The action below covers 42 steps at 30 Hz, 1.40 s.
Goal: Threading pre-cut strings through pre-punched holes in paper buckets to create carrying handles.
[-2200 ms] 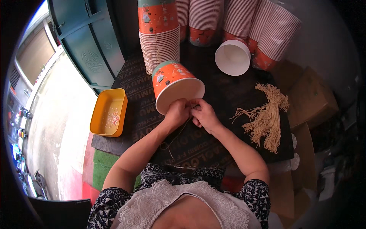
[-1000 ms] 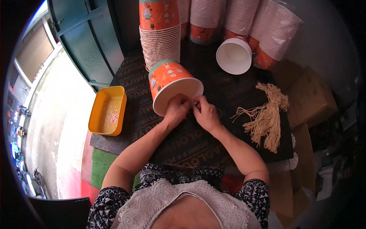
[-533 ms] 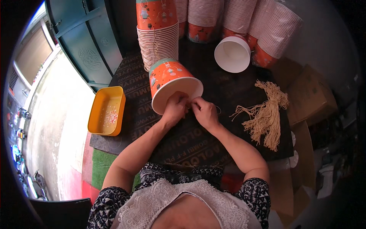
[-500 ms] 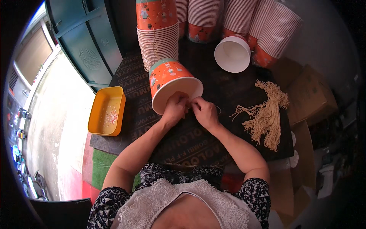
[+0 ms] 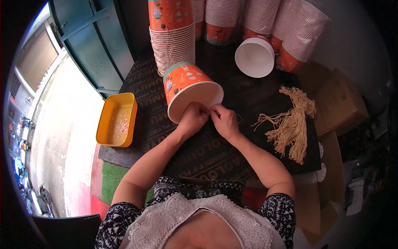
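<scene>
An orange paper bucket (image 5: 188, 81) with a printed pattern and a pale green band lies tipped on its side, its white-rimmed mouth turned toward me. My left hand (image 5: 194, 118) is closed in a pinch in front of the mouth; whatever lies between its fingertips is hidden. Close beside it at the rim, my right hand (image 5: 225, 121) pinches a thin cord (image 5: 239, 118), and a small loop of it shows past the knuckles. The two hands' fingertips nearly meet. A bundle of beige cords (image 5: 292, 124) lies on the table to the right.
Behind the bucket rises a stack of similar buckets (image 5: 173, 47). More wrapped stacks (image 5: 306, 31) line the back, with one white-lined bucket (image 5: 254, 58) on its side before them. A yellow tray (image 5: 108, 120) holding small beads sits at the left table edge. Cardboard boxes (image 5: 342, 101) stand right.
The whole view has shifted slightly. My left fingers have come a little out from the bucket's mouth, staying pinched close to my right fingers.
</scene>
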{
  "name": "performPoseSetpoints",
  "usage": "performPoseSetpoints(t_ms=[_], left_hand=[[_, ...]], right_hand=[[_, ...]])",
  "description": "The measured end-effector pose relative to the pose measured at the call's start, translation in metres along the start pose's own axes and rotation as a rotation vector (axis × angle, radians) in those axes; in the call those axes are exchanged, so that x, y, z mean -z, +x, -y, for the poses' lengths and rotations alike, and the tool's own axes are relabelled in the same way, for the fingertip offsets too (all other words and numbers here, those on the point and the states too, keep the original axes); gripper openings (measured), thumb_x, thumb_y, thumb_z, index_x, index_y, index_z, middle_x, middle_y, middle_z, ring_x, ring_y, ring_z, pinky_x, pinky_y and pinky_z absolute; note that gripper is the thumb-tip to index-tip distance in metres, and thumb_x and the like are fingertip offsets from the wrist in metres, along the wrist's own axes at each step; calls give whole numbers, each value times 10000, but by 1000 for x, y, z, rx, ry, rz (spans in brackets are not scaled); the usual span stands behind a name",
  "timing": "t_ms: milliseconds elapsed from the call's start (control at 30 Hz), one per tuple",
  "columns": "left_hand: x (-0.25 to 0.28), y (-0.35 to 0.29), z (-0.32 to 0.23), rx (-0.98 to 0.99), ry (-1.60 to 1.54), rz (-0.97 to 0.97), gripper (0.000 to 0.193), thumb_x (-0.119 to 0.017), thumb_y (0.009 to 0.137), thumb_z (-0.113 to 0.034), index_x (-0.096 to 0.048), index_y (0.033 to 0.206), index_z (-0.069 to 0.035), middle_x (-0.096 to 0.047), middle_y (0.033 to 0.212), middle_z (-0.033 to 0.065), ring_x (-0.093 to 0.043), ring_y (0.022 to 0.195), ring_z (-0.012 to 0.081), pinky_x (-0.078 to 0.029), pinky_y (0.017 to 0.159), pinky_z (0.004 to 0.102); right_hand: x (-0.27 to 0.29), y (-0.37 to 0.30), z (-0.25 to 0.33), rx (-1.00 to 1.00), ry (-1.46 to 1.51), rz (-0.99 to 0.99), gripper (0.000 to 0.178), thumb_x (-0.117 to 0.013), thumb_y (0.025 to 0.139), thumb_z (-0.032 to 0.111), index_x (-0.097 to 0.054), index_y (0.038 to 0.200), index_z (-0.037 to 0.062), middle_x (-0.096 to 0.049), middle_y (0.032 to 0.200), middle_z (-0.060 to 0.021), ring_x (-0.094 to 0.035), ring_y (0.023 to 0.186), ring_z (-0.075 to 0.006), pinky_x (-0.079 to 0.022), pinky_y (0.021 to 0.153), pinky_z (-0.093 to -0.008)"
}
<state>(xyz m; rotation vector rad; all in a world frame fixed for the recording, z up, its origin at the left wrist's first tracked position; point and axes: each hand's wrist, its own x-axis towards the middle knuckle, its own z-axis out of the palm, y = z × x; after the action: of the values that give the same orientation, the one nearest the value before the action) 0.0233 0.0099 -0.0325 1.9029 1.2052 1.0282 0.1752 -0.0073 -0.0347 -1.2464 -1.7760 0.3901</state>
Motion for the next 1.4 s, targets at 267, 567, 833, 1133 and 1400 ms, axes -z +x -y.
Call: performPoseSetpoints(t_ms=[267,567,833,1133,1400], left_hand=[[2,-1,-3,26,41,17,147,-591,704,-76,-622,756,58,-639,721,188,-628,704,241,-484,658,365],[4,-2,-13,41,74,28,148,-600,721,-90,-604,755,54,-627,710,187,-622,704,243,-480,638,366],[5,-4,-16,88,31,-6,173,-617,735,-119,-607,770,50,-629,733,196,-627,733,247,-480,649,362],[-2,-4,-8,24,-32,-85,107,-580,680,-21,-640,716,60,-629,673,201,-630,658,268,-482,617,357],[-2,-4,-13,7,-46,-92,100,-585,695,-17,-641,732,56,-638,690,183,-633,677,255,-487,632,350]], right_hand=[[0,-1,5,-16,-33,-14,61,-616,817,75,-594,856,33,-626,739,-172,-630,709,-360,-490,582,-389],[0,-2,2,45,-119,-11,57,-619,800,56,-578,840,50,-618,701,-159,-629,676,-349,-483,556,-410],[0,-2,0,79,-90,1,67,-632,788,54,-618,852,37,-623,732,-180,-633,696,-348,-489,566,-395],[0,-2,4,-2,-15,19,89,-631,775,52,-638,861,27,-629,722,-172,-645,685,-321,-492,574,-360],[0,-2,1,-77,-73,22,98,-631,764,68,-642,853,29,-631,723,-164,-648,685,-304,-489,583,-360]])
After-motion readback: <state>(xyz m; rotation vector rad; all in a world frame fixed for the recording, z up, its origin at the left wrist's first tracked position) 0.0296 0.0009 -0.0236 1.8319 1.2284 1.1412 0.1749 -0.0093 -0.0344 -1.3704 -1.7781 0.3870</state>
